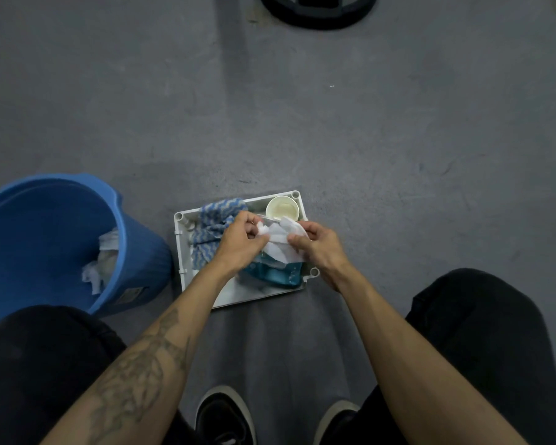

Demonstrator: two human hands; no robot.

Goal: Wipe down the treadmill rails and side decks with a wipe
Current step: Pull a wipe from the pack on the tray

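I crouch over a white plastic tray (183,277) on the grey floor. Both hands hold a white wipe (281,244) above it: my left hand (239,240) pinches its left edge, my right hand (321,247) grips its right edge. Under the wipe lies a teal wipe packet (275,274). A blue-and-white zigzag cloth (209,229) fills the tray's left part. A pale paper cup (282,208) stands in the far right corner. No treadmill part is clearly in view.
A blue bucket (142,252) with crumpled white wipes (101,264) inside stands on the floor left of the tray. A dark round base (318,14) sits at the top edge. My knees and black shoes frame the bottom.
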